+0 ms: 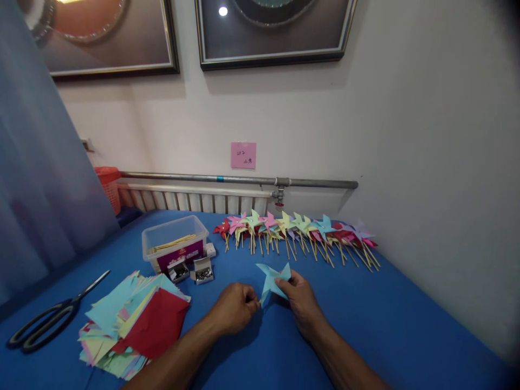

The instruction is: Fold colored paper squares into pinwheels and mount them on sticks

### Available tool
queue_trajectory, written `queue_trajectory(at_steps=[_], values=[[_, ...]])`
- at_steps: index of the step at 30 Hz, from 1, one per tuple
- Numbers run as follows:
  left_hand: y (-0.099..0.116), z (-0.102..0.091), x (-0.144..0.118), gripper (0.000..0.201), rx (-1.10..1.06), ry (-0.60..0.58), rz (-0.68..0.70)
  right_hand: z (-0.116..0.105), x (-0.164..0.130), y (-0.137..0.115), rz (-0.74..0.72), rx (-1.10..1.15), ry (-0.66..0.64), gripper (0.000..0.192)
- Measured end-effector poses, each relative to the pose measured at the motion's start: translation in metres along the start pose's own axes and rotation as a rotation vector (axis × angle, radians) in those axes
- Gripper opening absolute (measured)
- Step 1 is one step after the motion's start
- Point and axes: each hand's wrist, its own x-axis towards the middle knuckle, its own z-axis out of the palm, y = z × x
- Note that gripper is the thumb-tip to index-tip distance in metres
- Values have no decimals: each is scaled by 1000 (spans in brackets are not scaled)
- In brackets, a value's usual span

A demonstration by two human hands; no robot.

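Just in front of you, above the blue table (365,325), your two hands meet around a light blue paper pinwheel (273,280). Your left hand (235,307) is curled, its fingertips pinching the lower point of the folded paper, while your right hand (298,297) grips the pinwheel from the right side with thumb and fingers closed on one of its blades. The paper sits between both hands, held slightly above the table surface. To your left, near the front edge, lies a loose stack of coloured paper squares (130,322), with a red sheet on top and pale blue, green and pink ones fanned beneath. Further left, well apart from the stack, a pair of black-handled scissors (49,319) lies flat on the table. Beyond the paper, two small open boxes of metal pins (193,271) sit side by side, and just behind them stands a clear plastic tub (174,241) holding thin wooden sticks. Farther back, along the wall, a long row of finished pinwheels (300,233) on sticks lies in red, pink, green, yellow, blue and purple. Above them a pink note (243,155) is stuck on the wall.
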Motion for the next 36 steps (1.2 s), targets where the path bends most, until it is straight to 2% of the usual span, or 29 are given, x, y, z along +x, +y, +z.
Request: queue_trajectory(at_steps=[12,15,18,19,21,24,27,31,36], values=[[-1,1,3,12,-86,-47,-27,2,0,-2,78,22,14,36],[-4,2,7,12,-171,5,-56,2,-1,-7,68,47,56,40],[-8,2,15,17,-310,117,-100,2,-3,-10,17,26,148,43],[-9,1,17,18,-342,164,-115,3,-5,-10,-5,-9,165,42],[-10,0,20,20,-383,247,-128,6,-11,-9,-53,-132,116,37],[-7,-1,21,22,-460,325,-111,16,-28,-6,-154,-412,-110,28],[-2,1,19,23,-513,371,-91,30,-48,-5,-252,-684,-237,21],[4,6,17,23,-524,416,-81,42,-60,-6,-269,-863,-255,18],[5,9,16,23,-506,431,-79,45,-58,-3,-250,-936,-218,19]])
